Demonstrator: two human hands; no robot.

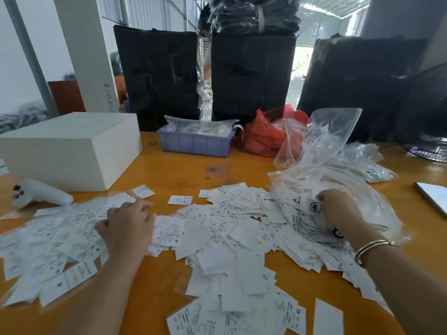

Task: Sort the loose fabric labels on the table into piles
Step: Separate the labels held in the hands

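White fabric labels (217, 228) lie loose across the near half of the orange table (183, 170), in a wide, overlapping spread that runs from the left edge to the right, with a thicker drift in the middle and more trailing toward the near edge. They are small rectangles, printed in black, and their long axes point every way, so the heap has no common direction; a few lie apart at the far fringe of the spread. The left hand (127, 224) rests palm down on the left part of the spread, fingers bent and spread over the labels; whether it pinches any of them cannot be told. The right hand (338, 211), with bangles (372, 247) at the wrist, presses on a clear plastic bag (302, 213) printed in black, which lies on the right end of the heap; its fingers curl into the plastic and appear to grip it. More crumpled clear bags (338, 143) rise behind it. At the far side stands a lilac plastic tray (193, 142) holding flat clear packets with white contents, and beside it a red plastic bag (263, 136) with something pale inside. A closed white box (70, 146) sits to the left, with a white handheld controller (38, 193) in front of it.
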